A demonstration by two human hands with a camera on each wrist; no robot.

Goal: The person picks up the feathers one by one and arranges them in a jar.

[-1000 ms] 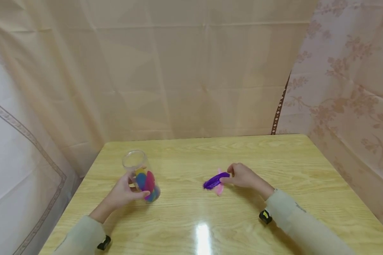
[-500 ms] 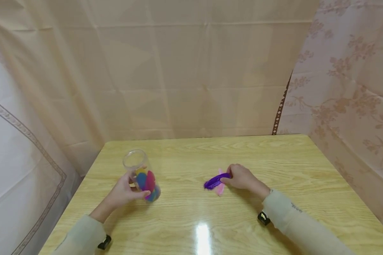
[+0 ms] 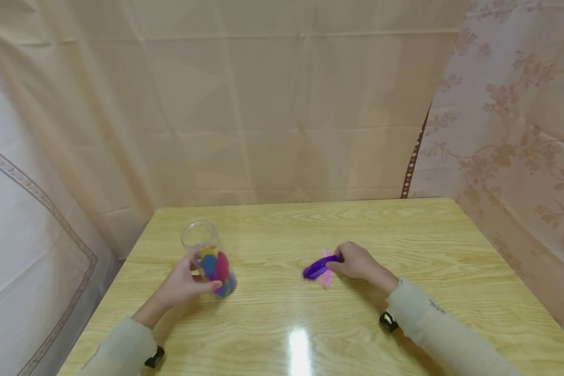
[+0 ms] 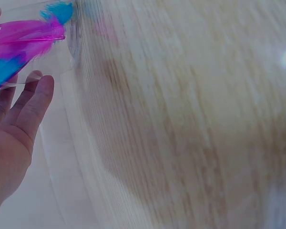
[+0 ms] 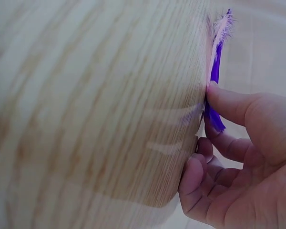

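Observation:
On the left of the table, a clear plastic cup (image 3: 200,234) stands upright with several coloured feathers inside: magenta (image 4: 26,38), blue and yellow. My left hand (image 3: 182,284) holds its side, thumb toward the front and fingers behind. Right of centre, my right hand (image 3: 357,261) pinches a purple feather (image 3: 317,268) between thumb and forefinger, low at the tabletop. A pink feather (image 3: 327,279) lies crossed under the purple one. The right wrist view has the purple feather (image 5: 216,67) edge-on at the thumb tip, the other fingers curled against the wood.
The wood-grain table (image 3: 263,324) carries a bright light reflection near its front. A beige curtain (image 3: 282,104) hangs along its back edge, a white cloth (image 3: 23,250) at the left and a floral cloth (image 3: 517,130) at the right.
The purple feather has shifted very slightly to the right in the right hand's fingers. My left hand and the cup stay where they were.

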